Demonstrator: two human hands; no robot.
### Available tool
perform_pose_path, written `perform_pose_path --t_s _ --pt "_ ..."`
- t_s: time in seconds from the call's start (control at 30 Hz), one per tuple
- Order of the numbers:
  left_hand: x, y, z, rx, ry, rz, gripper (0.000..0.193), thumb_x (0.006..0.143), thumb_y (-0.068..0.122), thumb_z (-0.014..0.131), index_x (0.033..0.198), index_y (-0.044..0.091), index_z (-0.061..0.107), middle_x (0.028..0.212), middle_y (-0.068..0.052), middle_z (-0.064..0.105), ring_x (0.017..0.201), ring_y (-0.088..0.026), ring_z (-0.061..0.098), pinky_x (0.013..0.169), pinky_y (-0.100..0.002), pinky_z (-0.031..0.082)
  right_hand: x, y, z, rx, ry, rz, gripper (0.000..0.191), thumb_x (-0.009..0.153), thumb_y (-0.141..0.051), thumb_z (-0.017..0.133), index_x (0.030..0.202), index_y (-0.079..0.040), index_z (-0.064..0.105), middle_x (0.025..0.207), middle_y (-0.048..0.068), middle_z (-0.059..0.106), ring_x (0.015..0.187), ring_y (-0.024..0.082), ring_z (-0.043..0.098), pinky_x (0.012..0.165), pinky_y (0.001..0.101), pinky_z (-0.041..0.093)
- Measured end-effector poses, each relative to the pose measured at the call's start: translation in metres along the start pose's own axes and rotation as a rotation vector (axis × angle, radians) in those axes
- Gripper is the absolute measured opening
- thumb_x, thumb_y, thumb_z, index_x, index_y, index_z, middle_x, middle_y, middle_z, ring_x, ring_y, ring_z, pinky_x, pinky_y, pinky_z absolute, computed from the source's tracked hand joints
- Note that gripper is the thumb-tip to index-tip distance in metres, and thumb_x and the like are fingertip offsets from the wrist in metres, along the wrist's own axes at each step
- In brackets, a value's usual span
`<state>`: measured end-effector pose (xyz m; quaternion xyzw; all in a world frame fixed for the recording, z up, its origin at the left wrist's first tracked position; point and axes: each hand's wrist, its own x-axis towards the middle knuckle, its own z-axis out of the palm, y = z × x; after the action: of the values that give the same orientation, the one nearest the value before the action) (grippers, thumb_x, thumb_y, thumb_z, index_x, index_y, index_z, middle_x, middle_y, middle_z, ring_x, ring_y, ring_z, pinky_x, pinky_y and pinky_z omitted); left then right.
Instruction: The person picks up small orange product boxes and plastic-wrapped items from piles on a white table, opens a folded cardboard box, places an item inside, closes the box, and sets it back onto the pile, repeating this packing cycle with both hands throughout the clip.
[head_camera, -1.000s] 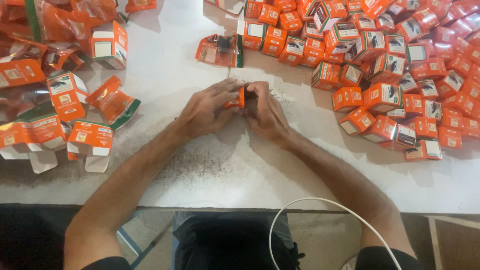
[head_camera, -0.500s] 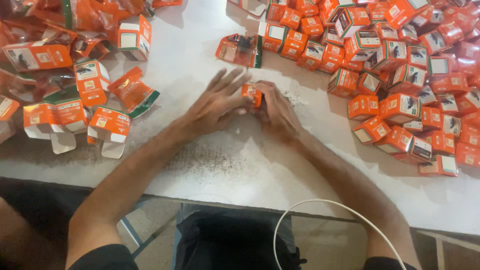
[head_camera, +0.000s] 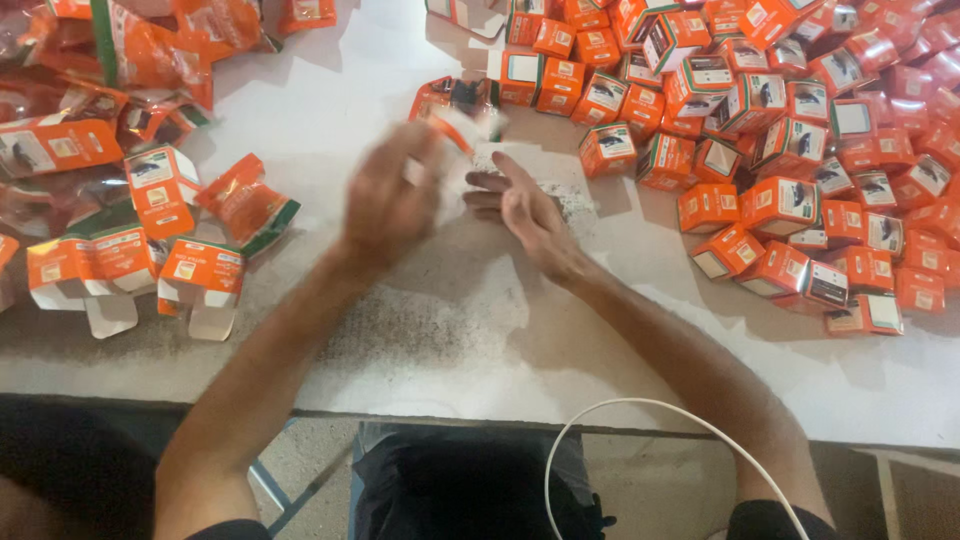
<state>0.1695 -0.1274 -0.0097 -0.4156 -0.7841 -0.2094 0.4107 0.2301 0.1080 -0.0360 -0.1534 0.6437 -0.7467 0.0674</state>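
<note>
White and scuffed, the bench fills the view, with speckled grit in its middle and orange cartons banked toward both side edges. The left hand is raised off the surface near the bench's middle and smeared by motion; it seems to pinch a small orange and white box at its fingertips, though the blur leaves it unclear how firmly the fingers close. The right hand lies just beside it, flat and open, fingers spread toward the left hand, palm empty and resting on the bench. Half a second ago both hands were pressed together around the box low on the bench; now they have parted, the left lifting the box up and toward the far edge while the right has let go. I judge that the two-handed work on this box is over and it is being carried away. Beyond the hands, a torn orange pack lies near the far edge. Toward the right edge a heap of folded boxes spreads wide; toward the left edge lie flat, unfolded cartons and crumpled orange wrappers. A white cable loops over the near edge.
</note>
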Motion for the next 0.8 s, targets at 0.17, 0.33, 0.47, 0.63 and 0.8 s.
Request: perform_pose_path --t_s 0.17,0.33,0.47,0.63,0.8 --pt "0.023 0.029 0.030 -0.655 -0.212 -0.191 0.069 0.081 -0.008 0.055 0.148 -0.009 0.040 0.142 -0.027 0.056 0.120 -0.043 0.061 0.098 -0.050 0.055 0.004 -0.001 -0.024 0.108 0.261 -0.060 0.056 0.107 -0.019 0.059 0.147 0.001 0.025 0.136 0.011 0.050 0.127 0.021 0.054 0.109 0.0414 0.050" --pt "0.055 -0.023 0.075 0.031 -0.351 -0.165 0.063 0.081 0.012 0.071 0.140 0.008 0.050 0.132 -0.018 0.058 0.113 -0.037 0.061 0.088 -0.051 0.052 0.006 -0.003 -0.024 -0.656 0.162 -0.277 0.067 0.107 -0.015 0.066 0.154 0.000 0.020 0.138 0.014 0.044 0.129 0.023 0.049 0.113 0.0371 0.042" --pt "0.055 -0.041 0.082 -0.105 -0.575 -0.324 0.040 0.097 0.020 0.073 0.133 0.011 0.057 0.120 -0.016 0.063 0.107 -0.036 0.064 0.086 -0.046 0.054 0.003 -0.010 -0.022 -0.929 0.207 -0.367 0.063 0.093 -0.015 0.079 0.141 0.000 0.042 0.129 0.019 0.054 0.120 0.027 0.055 0.103 0.0389 0.049" --pt "0.032 -0.023 0.037 -0.593 -0.259 -0.649 0.029 0.095 0.003 0.074 0.122 0.007 0.062 0.104 -0.013 0.071 0.082 -0.031 0.071 0.074 -0.035 0.056 0.002 -0.020 -0.017 -0.473 0.304 -0.139 0.064 0.083 -0.019 0.089 0.136 -0.001 0.057 0.120 0.008 0.071 0.108 0.012 0.068 0.098 0.0313 0.057" --pt "0.021 0.024 0.008 -0.663 0.171 -0.092 0.040 0.089 -0.011 0.072 0.121 0.000 0.053 0.117 -0.025 0.062 0.103 -0.039 0.070 0.090 -0.039 0.059 0.002 -0.026 -0.005 -0.617 0.320 0.037 0.058 0.077 -0.014 0.091 0.126 -0.003 0.062 0.109 0.007 0.077 0.098 0.009 0.071 0.089 0.0279 0.059"
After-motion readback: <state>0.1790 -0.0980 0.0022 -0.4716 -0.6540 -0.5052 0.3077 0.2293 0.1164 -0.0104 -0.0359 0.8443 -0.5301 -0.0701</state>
